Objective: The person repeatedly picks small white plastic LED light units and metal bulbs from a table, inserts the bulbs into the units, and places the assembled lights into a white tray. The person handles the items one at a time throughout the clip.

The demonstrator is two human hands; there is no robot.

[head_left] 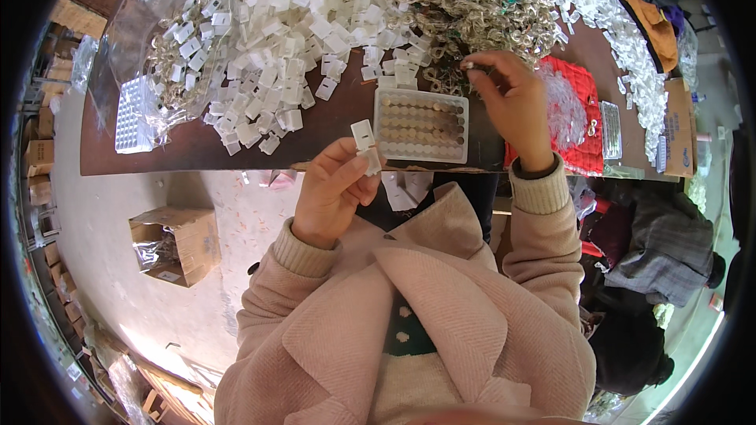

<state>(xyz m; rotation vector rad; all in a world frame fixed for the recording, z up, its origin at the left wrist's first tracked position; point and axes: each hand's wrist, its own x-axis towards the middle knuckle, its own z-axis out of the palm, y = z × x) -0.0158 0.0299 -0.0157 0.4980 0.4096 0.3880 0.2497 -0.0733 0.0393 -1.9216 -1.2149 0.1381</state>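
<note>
Left hand (328,193): thumb and fingers are clamping on a white plastic card (362,134); another white flap is showing below it, and I cannot tell whether both are one piece.
Card position: it is sticking up near the front edge of the table (173,153), just beside the left side of a clear plastic tray (421,159); a loosening pinch could be letting it drop past that edge to the floor (102,220).
Right hand (520,106): thumb and forefinger are pinching together on a small pale piece (470,65), too small to identify, near the tray's far right corner.
Slip risk: only the fingertips are holding that piece, so a slight roll could be losing it among the heap of shiny trinkets (472,8) lying behind.
Tray risk: rows of round pieces (417,132) are filling it, and it is sitting close to the front edge; a sleeve or wrist catching its rim could be tipping or spilling them.
Snag risk: the trinkets are lying tangled, so pulling one could be dragging neighbours along.
Crowding: the heap of white cards (272,71) is spreading toward the tray's far left corner; a nudge could be sliding loose cards against it.
</note>
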